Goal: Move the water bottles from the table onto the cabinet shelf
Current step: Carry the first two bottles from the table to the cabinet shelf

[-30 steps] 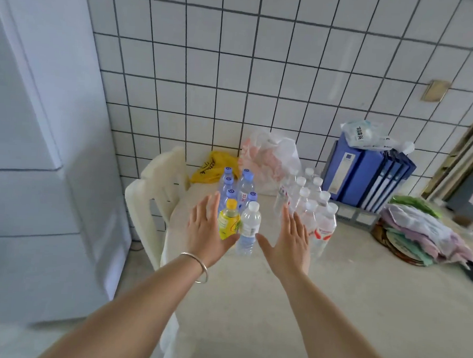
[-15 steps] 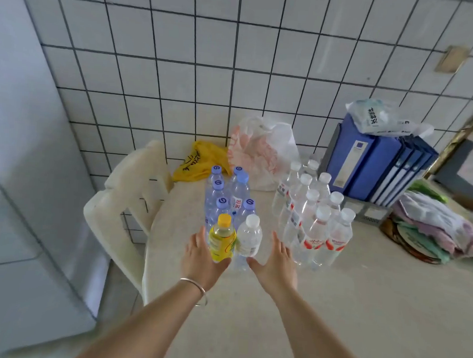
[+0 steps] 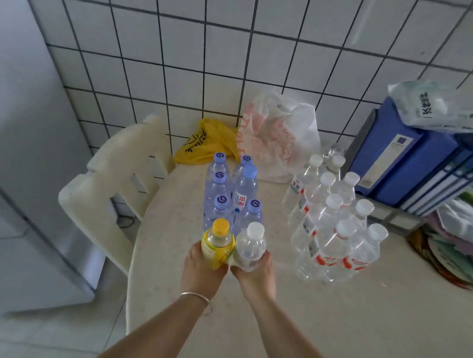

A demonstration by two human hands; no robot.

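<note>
My left hand (image 3: 200, 270) grips a yellow-capped bottle with a yellow label (image 3: 218, 244) at the front of a cluster on the beige table (image 3: 331, 323). Right beside it, my right hand (image 3: 255, 277) grips a clear white-capped bottle (image 3: 250, 247). Both bottles stand upright and touch each other. Behind them stand several purple-capped bottles (image 3: 221, 205). To the right is a group of several clear bottles with white caps and red labels (image 3: 335, 221). No cabinet shelf is identifiable in view.
A cream plastic chair (image 3: 110, 185) stands at the table's left edge, beside a white appliance (image 3: 17, 165). A yellow bag (image 3: 201, 143) and a white-and-red plastic bag (image 3: 276, 137) lie against the tiled wall. Blue binders (image 3: 413, 162) and piled cloths (image 3: 459, 236) sit at right.
Both hands moved forward from open, spread poses and closed around the two front bottles. The view has dipped down and closer to the table.
</note>
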